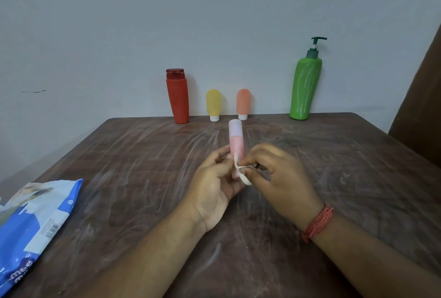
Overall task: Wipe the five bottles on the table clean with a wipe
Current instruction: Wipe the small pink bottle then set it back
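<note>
Pink bottle [236, 145] held at the centre of the view, just above the bench [334, 178], cap end pointing to 12 o'clock. Left hand [214, 185] wrapped around its lower part, fingers curled on it, probably to keep it steady and to turn it. Right hand [276, 173] at 3 o'clock of the bottle, fingers pinching a small crumpled wipe [241, 173] against the bottle's side, apparently to rub it. Four other bottles standing upright along the far edge by the wall: red bottle [177, 97] at 11 o'clock, yellow bottle [213, 105] and orange bottle [243, 103] on their white caps near 12 o'clock, green pump bottle [305, 87] at 1 o'clock, likely waiting for their turn. All opaque and capped, contents not visible. Blue wipes pack [35, 226] lying at 8 o'clock, within reach; cannot tell whether open.
</note>
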Demonstrator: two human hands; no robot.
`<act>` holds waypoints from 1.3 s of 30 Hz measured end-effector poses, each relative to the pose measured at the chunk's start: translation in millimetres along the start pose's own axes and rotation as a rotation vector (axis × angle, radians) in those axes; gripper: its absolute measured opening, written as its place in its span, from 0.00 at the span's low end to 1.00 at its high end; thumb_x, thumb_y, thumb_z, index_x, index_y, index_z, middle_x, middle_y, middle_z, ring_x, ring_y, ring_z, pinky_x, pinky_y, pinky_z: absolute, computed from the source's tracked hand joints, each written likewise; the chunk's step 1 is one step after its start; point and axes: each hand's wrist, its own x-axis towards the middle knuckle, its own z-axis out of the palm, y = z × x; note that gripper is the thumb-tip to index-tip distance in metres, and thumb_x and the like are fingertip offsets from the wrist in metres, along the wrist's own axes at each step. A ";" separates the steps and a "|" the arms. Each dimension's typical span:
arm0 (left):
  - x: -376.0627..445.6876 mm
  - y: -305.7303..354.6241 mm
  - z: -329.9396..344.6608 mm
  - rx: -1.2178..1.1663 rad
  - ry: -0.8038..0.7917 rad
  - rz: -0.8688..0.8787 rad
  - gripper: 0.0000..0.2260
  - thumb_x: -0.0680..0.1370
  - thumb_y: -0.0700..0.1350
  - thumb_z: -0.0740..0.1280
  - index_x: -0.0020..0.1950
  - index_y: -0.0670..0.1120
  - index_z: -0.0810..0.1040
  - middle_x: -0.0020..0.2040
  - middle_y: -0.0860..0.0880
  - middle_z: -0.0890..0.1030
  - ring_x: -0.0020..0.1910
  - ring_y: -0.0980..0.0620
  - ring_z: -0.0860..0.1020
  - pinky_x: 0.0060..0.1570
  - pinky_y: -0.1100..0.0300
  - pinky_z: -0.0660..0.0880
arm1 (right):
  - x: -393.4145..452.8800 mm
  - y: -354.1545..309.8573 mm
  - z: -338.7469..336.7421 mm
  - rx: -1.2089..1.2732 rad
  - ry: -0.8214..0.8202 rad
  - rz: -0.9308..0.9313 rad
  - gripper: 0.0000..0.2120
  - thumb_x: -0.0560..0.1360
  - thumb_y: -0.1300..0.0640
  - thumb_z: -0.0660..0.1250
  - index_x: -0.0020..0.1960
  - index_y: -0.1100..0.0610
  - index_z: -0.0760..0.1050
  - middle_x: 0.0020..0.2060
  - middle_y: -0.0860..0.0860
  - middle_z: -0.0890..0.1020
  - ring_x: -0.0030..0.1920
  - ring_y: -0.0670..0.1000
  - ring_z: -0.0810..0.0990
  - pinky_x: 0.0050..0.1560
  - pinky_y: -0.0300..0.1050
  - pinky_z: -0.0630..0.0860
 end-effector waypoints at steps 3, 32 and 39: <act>-0.9 1.1 2.7 -0.079 0.041 -0.035 0.11 0.85 0.42 0.59 0.58 0.39 0.78 0.44 0.43 0.81 0.41 0.48 0.81 0.44 0.54 0.82 | 1.2 -4.6 3.4 -0.097 -0.087 -0.097 0.05 0.76 0.62 0.72 0.50 0.56 0.83 0.47 0.47 0.79 0.50 0.45 0.77 0.53 0.31 0.70; -4.6 -4.0 6.3 -0.103 -0.045 -0.186 0.17 0.86 0.41 0.54 0.69 0.39 0.76 0.64 0.36 0.80 0.62 0.41 0.80 0.62 0.43 0.79 | 3.9 1.4 -6.7 -0.193 0.034 -0.041 0.08 0.74 0.64 0.72 0.52 0.58 0.83 0.50 0.49 0.80 0.52 0.48 0.77 0.55 0.31 0.70; -5.8 3.7 1.2 -0.109 -0.033 -0.207 0.17 0.86 0.41 0.55 0.69 0.38 0.76 0.64 0.34 0.79 0.63 0.39 0.78 0.58 0.43 0.80 | 5.8 3.2 -5.3 -0.189 0.098 -0.060 0.10 0.74 0.66 0.72 0.54 0.58 0.82 0.51 0.49 0.80 0.53 0.47 0.78 0.57 0.28 0.68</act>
